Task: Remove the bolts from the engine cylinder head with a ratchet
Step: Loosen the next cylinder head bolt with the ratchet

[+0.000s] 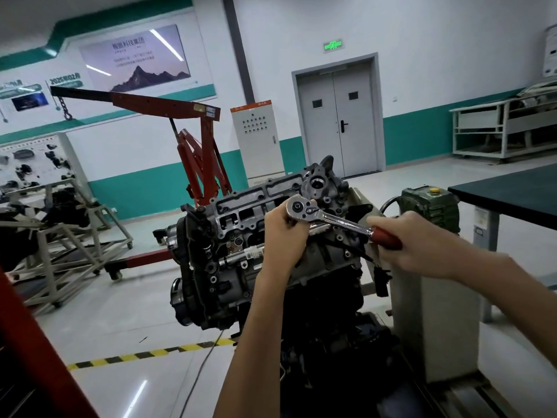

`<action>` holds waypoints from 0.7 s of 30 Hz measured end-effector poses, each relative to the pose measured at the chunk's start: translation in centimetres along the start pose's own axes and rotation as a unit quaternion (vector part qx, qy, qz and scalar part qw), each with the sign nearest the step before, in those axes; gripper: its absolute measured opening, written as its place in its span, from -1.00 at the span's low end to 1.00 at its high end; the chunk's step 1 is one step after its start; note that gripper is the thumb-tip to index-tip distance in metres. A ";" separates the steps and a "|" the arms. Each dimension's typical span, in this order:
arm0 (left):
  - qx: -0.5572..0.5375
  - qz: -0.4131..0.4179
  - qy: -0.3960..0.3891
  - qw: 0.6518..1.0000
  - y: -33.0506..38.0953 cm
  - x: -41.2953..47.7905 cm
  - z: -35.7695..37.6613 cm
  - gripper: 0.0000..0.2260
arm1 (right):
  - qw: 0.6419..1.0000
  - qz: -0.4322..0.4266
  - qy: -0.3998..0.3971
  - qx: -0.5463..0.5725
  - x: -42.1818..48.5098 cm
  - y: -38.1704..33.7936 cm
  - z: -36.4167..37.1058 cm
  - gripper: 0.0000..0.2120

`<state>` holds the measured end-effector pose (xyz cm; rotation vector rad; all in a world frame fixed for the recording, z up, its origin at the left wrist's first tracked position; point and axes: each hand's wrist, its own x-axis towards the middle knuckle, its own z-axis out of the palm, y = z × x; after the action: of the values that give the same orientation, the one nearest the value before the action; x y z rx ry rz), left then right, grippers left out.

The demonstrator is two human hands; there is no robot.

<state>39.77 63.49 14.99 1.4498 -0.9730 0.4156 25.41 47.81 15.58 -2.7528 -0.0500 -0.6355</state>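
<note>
One ratchet point(340, 220), two hands on it. Left hand point(283, 233) gripped the chrome head end, fingers point(297, 226) curled tight round it from below, thumb up against the round head. Whatever sat under the head was hidden by that hand. Right hand point(413, 245) was wrapped round the red handle, fingers closed on it, handle end poking out at the thumb side. The ratchet lay roughly level, head to the left and handle to the right, over the right end of the top face of the one cylinder head point(241, 212).

The cylinder head sat on top of one engine point(211, 282), tilted, top face up. The engine hung off the left side of one grey stand point(434, 312), with one green gearbox point(431, 206) on the stand's top edge behind the right hand.

One red engine hoist point(193, 110) stood behind the engine, boom pointing left with one chain hook. One grey cabinet point(256, 137) and one double door point(337, 122) were at the back wall. One dark-topped bench point(512, 194) showed at the right edge. One white frame cart point(60, 236) stood at left on the floor point(120, 312), and one yellow-black tape line point(150, 354) ran across the floor.
</note>
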 end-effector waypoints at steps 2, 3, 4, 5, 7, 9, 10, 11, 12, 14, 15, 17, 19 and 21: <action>-0.012 -0.005 0.003 1.000 0.0 -0.2 0.2 -0.64 | 0.997 0.022 0.038 0.057 -1.1 -1.0 2.4 -0.71; -0.012 -0.004 0.006 1.000 0.1 -0.3 0.3 -0.64 | 0.991 0.037 0.072 0.110 -2.0 -2.2 4.1 -0.65; -0.009 -0.001 0.010 1.000 0.2 -0.4 0.4 -0.62 | 0.978 0.054 0.112 0.167 -2.7 -3.7 6.0 -0.63; -0.006 0.003 0.013 1.000 0.3 -0.4 0.4 -0.62 | 0.961 0.077 0.148 0.221 -3.1 -5.4 7.9 -0.64; -0.012 0.006 0.016 1.000 0.2 -0.5 0.6 -0.63 | 0.923 0.131 0.170 0.319 -2.7 -8.9 11.2 -0.71; -0.026 0.003 0.016 1.000 0.2 -0.5 0.6 -0.61 | 0.901 0.142 0.162 0.377 -2.0 -10.9 13.1 -0.80; -0.028 0.001 0.013 1.000 0.2 -0.5 0.6 -0.60 | 0.900 0.135 0.156 0.384 -1.8 -10.9 13.1 -0.82; -0.024 -0.001 0.010 1.000 0.2 -0.4 0.5 -0.58 | 0.909 0.128 0.141 0.372 -2.0 -10.2 12.4 -0.81; -0.018 -0.001 0.007 1.000 0.1 -0.3 0.3 -0.57 | 0.925 0.118 0.119 0.340 -2.2 -8.9 11.1 -0.78; -0.001 0.001 -0.007 1.000 0.1 0.1 0.0 -0.57 | 0.966 0.077 0.066 0.238 -2.6 -5.5 7.6 -0.70; 0.007 0.000 -0.018 1.000 0.0 0.3 -0.1 -0.56 | 0.981 0.048 0.042 0.181 -2.3 -3.8 5.5 -0.71; 0.012 -0.007 -0.030 0.999 0.0 0.8 0.0 -0.55 | 0.997 0.012 0.004 0.074 -1.4 -1.4 1.9 -0.65; 0.009 -0.006 -0.023 1.000 0.0 0.9 0.3 -0.53 | 1.000 0.001 0.011 0.026 -0.6 -0.2 0.7 -0.66; 0.005 0.001 -0.019 1.000 0.1 0.6 0.4 -0.51 | 0.998 0.020 0.036 0.052 -1.0 -0.5 1.9 -0.68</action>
<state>39.89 62.94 15.45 1.4710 -1.0030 0.3964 25.30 48.89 13.70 -2.6220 -0.0112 -0.7015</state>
